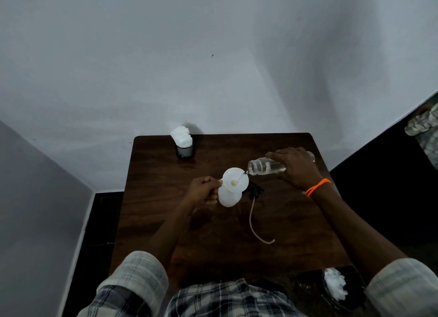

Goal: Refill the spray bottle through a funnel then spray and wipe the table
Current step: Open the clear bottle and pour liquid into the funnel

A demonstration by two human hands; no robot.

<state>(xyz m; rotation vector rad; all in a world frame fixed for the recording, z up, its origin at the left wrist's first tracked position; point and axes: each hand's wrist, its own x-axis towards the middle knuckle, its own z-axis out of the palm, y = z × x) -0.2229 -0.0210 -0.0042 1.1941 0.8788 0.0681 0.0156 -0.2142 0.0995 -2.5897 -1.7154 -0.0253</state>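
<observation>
Dark wood surface: a brown wooden table (166,222) with rounded far corners stands against a pale grey wall (213,55).
Spray bottle: a white opaque plastic bottle (228,198) stands upright near the middle of the table, its top off.
Funnel: a white round plastic funnel (235,180) sits in the neck of the white bottle, its wide mouth facing up.
Left hand: the left hand (203,189) is curled around the white bottle's left side, fingers closed on it just below the funnel rim.
Right hand: the right hand (296,167) wraps over a clear plastic bottle (265,166), gripping it around the middle; an orange beaded band (316,186) circles the wrist.
Clear bottle: it is tilted almost flat, its open mouth at the funnel's right rim, with clear liquid lying along its lower side.
Spray head: a black trigger head (254,190) lies on the table just right of the white bottle, its thin pale tube (256,224) curving toward the near edge.
Tissues: a black mesh cup (184,150) with white paper tissues (181,136) stands at the table's far left edge, well apart from the hands.
Near right: crumpled white paper (335,284) lies in a dark container beside the table; I cannot tell what kind.
Clothing: checked shirt sleeves (137,276) are rolled up above the forearms.
</observation>
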